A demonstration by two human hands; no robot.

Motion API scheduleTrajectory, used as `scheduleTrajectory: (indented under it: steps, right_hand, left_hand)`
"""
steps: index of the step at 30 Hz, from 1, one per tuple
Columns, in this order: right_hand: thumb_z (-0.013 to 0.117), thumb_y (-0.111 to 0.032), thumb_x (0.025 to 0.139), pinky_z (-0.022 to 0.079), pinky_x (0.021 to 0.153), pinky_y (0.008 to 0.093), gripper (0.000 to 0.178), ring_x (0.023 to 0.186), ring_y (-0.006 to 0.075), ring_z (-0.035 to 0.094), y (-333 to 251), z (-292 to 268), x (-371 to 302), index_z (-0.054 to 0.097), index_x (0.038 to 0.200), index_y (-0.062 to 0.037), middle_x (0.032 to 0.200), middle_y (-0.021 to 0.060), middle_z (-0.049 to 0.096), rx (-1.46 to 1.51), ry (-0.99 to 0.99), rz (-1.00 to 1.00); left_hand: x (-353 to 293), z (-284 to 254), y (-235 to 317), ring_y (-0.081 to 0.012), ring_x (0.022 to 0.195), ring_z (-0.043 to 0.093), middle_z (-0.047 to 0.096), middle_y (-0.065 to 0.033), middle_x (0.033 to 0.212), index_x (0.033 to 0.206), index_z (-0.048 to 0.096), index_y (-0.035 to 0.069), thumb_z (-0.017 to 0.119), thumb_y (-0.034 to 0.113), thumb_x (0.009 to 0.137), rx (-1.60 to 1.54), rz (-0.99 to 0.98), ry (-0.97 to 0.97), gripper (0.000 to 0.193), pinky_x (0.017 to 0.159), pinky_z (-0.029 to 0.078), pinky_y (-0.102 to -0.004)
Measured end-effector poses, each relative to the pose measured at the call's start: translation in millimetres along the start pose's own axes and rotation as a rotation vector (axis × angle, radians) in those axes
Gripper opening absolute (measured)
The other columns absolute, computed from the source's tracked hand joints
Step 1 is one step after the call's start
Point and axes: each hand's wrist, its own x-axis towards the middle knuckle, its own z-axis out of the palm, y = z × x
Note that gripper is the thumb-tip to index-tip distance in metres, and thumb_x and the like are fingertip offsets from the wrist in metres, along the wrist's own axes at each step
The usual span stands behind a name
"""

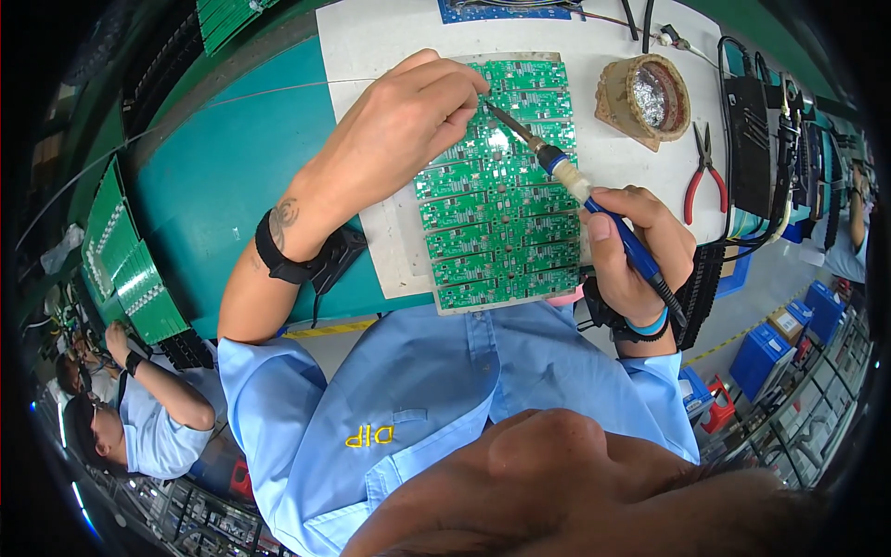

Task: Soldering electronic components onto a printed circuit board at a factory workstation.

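Observation:
A green panel of circuit boards [501, 227] lies in front of me, divided into several rows of small boards. My left hand [404, 121] is over the panel's far left part, fingers pinched on a thin solder wire [278, 91] that trails off to the left. Its very end is hidden by the fingers. In my right hand [642, 246], closed around the blue handle, is a soldering iron [568, 174]. The iron slants up and left, with its tip at the panel close beside my left fingertips. Black straps circle both wrists.
Right of the panel stands a brown round pot [640, 97] with shiny stuff inside, and red-handled pliers [707, 176]. A black cabled unit [750, 148] borders the right edge. White sheet [380, 232] covers part of the green mat [232, 176]. At left, another person reaches toward green boards [135, 265].

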Motion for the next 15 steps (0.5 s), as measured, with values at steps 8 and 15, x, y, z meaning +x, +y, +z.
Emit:
scheduleTrajectory:
  steps: [8, 15]
  right_hand:
    - [0.068, -0.003, 0.097, 0.055, 0.070, 0.0292, 0.017, 0.078, 0.0226, 0.073, 0.5, 0.9, -1.1, 0.066, 0.110, 0.0073, 0.085, 0.0194, 0.073, 0.029, 0.012, 0.008]
    - [0.067, -0.001, 0.096, 0.055, 0.069, 0.0285, 0.017, 0.075, 0.0216, 0.073, 0.7, -1.1, -1.9, 0.066, 0.110, 0.0082, 0.087, 0.0191, 0.073, 0.033, 0.028, -0.008]
  left_hand:
    - [-1.4, 1.1, -0.4, -0.0315, 0.090, 0.064, 0.069, -0.0131, 0.097, 0.097, 0.064, -0.003, 0.072, -0.005, 0.081, -0.013, -0.001, -0.002, 0.018, 0.080, 0.056, -0.0412]
    - [-1.1, 0.8, -0.3, -0.0315, 0.090, 0.064, 0.069, -0.0131, 0.096, 0.097, 0.065, -0.003, 0.072, -0.005, 0.081, -0.014, -0.001, 0.002, 0.018, 0.080, 0.055, -0.0412]
